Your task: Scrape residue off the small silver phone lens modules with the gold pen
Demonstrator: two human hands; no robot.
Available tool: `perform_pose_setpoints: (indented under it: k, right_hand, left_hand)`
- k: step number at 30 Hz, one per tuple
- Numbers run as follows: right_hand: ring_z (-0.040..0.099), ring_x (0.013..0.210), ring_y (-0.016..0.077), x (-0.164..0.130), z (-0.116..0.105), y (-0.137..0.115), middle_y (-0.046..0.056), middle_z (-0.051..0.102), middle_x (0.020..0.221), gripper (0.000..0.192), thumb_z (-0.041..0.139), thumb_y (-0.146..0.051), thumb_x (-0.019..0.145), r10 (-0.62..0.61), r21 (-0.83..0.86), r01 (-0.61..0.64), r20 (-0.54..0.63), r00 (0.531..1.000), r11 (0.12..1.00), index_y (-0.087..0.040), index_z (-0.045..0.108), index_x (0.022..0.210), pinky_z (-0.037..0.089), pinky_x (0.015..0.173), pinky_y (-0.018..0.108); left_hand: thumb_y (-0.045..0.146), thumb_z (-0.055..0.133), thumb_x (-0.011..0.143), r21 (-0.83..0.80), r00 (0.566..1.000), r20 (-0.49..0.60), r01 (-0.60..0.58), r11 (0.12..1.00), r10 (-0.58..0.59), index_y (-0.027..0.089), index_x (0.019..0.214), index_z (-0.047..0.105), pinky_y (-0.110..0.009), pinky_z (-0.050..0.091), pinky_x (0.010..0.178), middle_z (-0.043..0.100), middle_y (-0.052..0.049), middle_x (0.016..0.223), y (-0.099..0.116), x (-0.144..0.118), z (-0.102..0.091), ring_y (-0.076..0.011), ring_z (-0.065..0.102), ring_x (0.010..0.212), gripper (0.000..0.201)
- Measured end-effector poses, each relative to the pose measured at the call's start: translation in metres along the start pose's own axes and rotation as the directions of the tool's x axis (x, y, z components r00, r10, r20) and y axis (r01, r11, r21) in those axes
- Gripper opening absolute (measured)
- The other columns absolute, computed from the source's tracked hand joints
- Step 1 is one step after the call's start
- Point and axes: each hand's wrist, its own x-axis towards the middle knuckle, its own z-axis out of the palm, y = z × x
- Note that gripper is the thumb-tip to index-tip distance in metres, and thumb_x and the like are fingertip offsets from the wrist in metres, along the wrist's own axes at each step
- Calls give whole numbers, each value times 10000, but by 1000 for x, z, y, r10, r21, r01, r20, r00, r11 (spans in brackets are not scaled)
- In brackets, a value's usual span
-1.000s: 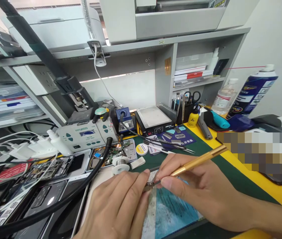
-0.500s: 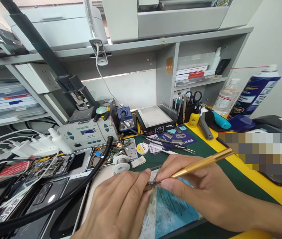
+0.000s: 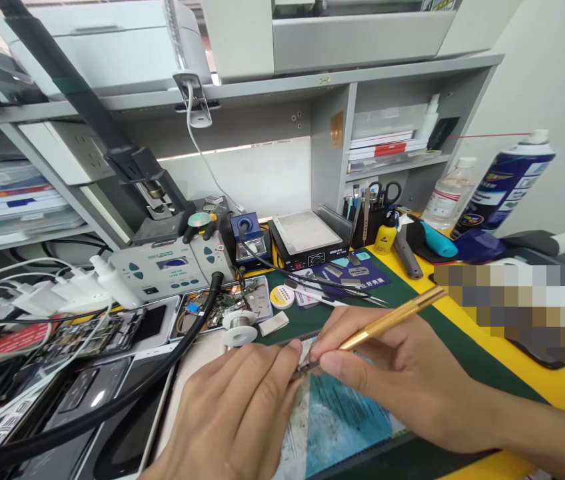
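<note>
Both hands: R hand [image 3: 402, 380] w/ gold tool [image 3: 387, 320], L hand [image 3: 235, 417] steadies small part [image 3: 298, 372].

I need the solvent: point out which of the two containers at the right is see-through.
The clear bottle with the white cap; the spray can beside it is opaque blue and white.

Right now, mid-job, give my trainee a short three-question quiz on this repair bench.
1. Multiple choice: what does the right hand hold? A) scissors B) a gold-handled tool C) a spray can
2. True or false: the solder spool lies to the right of the blue spray can.
3. Fill in: the left hand pins a small part on a ____ mat.

Key:
1. B, the gold-handled tool, its tip down at the small part.
2. False; the spool lies far left of the can.
3. Blue: the blue mat under both hands.
</note>
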Motion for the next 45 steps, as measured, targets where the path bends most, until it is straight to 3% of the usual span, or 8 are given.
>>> perform_pose_setpoints:
  k: [6, 12, 17, 38, 45]
  right_hand:
    - [699, 893, 124, -1, 0, -2, 6, 739, 939, 111, 632, -177, 970, 9, 28, -9, 2, 1000, 1000, -221, 729, 1002, 559, 814, 199]
    - [697, 920, 155, -6, 2, 2, -2, 727, 965, 199, 623, -105, 948, -141, -117, 133, -61, 988, 984, -259, 716, 1032, 562, 853, 272]
    - [705, 902, 186, -5, 4, 4, 18, 720, 951, 218, 628, -67, 922, -160, -106, 154, -55, 986, 982, -242, 704, 1026, 577, 844, 329]
    - [713, 857, 158, -4, 4, 0, 30, 749, 940, 167, 668, -76, 891, -183, -200, 173, -31, 983, 964, -198, 723, 991, 577, 784, 261]
    - [699, 762, 146, -1, 5, -1, 35, 749, 850, 86, 672, -122, 893, -169, -245, 149, -61, 984, 958, -169, 736, 927, 561, 705, 240]
  left_hand:
    - [123, 677, 912, 21, 999, 6, 37, 999, -37, 91, 1232, 651, -330, 527, 792, 777, -81, 968, 1, -4, -1, -197, 713, 830, 323]
    - [149, 672, 926, 44, 999, 4, 46, 998, -46, 102, 1257, 646, -327, 513, 838, 777, -71, 986, 2, -5, -1, -195, 722, 858, 336]
    - [144, 678, 921, 51, 999, 12, 38, 998, -38, 104, 1262, 644, -320, 517, 819, 776, -72, 982, 2, -6, -1, -194, 723, 852, 345]
    - [62, 732, 854, 21, 998, -29, -47, 999, 48, 14, 1155, 671, -333, 523, 690, 774, -101, 911, -2, 0, 3, -189, 684, 772, 311]
    - [80, 727, 870, 53, 999, -36, -38, 998, 40, 22, 1147, 679, -327, 531, 704, 776, -100, 905, -1, -1, 2, -187, 692, 772, 286]
